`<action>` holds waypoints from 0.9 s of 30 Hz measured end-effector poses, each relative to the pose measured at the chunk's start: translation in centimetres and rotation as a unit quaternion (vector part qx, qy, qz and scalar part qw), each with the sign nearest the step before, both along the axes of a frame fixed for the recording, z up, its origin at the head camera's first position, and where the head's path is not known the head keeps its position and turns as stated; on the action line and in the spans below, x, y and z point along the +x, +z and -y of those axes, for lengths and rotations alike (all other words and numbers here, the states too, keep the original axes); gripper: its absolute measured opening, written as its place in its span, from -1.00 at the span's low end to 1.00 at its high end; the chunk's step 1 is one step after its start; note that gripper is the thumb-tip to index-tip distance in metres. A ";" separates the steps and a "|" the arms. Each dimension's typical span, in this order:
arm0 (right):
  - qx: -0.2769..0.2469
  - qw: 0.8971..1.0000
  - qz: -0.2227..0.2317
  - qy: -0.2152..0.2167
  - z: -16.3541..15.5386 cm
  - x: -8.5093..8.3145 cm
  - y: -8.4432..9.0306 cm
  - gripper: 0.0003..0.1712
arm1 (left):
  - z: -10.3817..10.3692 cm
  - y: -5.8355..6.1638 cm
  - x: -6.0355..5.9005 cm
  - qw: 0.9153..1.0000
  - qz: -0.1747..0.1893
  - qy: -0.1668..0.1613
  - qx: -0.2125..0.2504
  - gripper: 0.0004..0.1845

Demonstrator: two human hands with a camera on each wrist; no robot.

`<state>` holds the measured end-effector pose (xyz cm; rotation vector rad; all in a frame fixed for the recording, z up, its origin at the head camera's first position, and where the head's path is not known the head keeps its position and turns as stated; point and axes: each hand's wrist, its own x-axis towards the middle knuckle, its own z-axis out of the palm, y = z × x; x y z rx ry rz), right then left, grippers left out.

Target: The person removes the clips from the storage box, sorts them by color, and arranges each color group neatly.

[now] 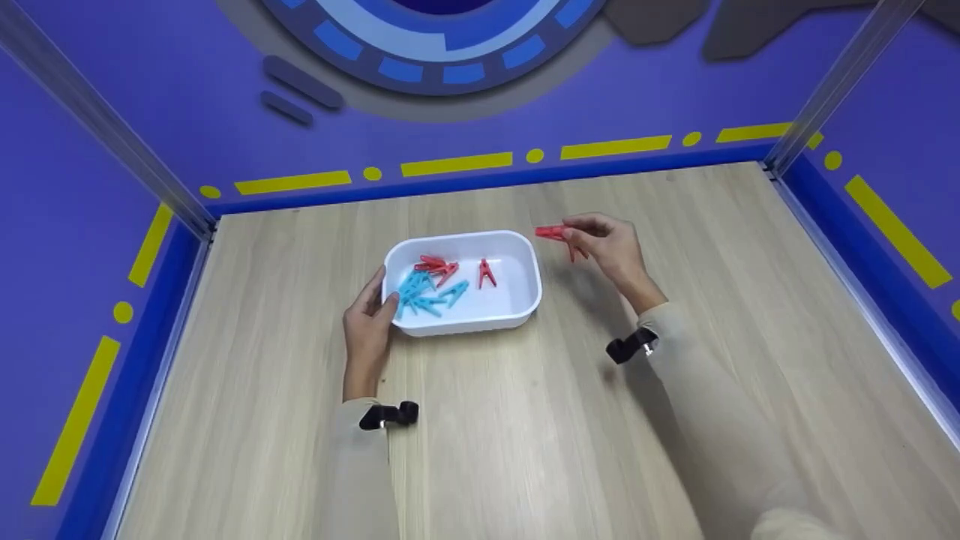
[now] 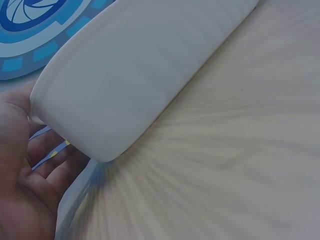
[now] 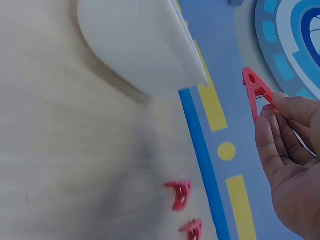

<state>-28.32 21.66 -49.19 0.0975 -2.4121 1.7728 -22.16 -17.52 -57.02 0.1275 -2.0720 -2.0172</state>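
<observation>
A white tray sits mid-table with several red and blue clothespins inside. My left hand holds the tray's left rim, thumb over the edge by the blue pins; in the left wrist view the palm lies against the tray wall. My right hand hovers just right of the tray and pinches a red clothespin at its fingertips. In the right wrist view that clothespin points toward the tray. Two more red pins lie on the table below the hand.
The wooden table is enclosed by purple walls with yellow dashes and a blue base strip. Metal posts stand at the back corners.
</observation>
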 end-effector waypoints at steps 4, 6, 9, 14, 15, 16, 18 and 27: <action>-0.006 1.000 0.004 -0.007 -2.0 0.0 -0.3 -0.59 | -0.1 0.0 0.1 1.000 0.007 0.002 -0.003 -0.43; -0.009 1.000 0.010 -0.014 -3.0 0.1 -0.6 -0.60 | -0.1 0.0 0.1 1.000 0.008 0.000 0.000 -0.43; -0.014 0.999 0.016 -0.024 -4.3 0.0 -0.9 -0.61 | -0.1 0.0 0.0 1.000 0.007 -0.002 0.001 -0.42; -0.031 0.998 0.010 -0.049 -6.1 -0.2 -1.9 -0.60 | -0.1 0.1 0.0 1.000 0.003 0.000 0.005 -0.43; -0.034 0.998 0.006 -0.055 -6.5 -0.2 -2.1 -0.59 | -0.1 0.1 0.0 1.000 0.003 0.000 0.008 -0.43; -0.034 0.997 0.003 -0.062 -6.7 -0.1 -2.3 -0.58 | -0.1 0.0 0.0 1.000 0.003 0.000 0.009 -0.43; -0.028 0.997 -0.001 -0.077 -7.2 0.0 -2.7 -0.57 | -0.1 0.0 0.0 1.000 0.002 -0.002 0.010 -0.43; -0.010 0.992 0.005 -0.124 -8.4 0.2 -4.2 -0.65 | -0.1 0.1 0.0 1.000 -0.010 -0.004 0.007 -0.43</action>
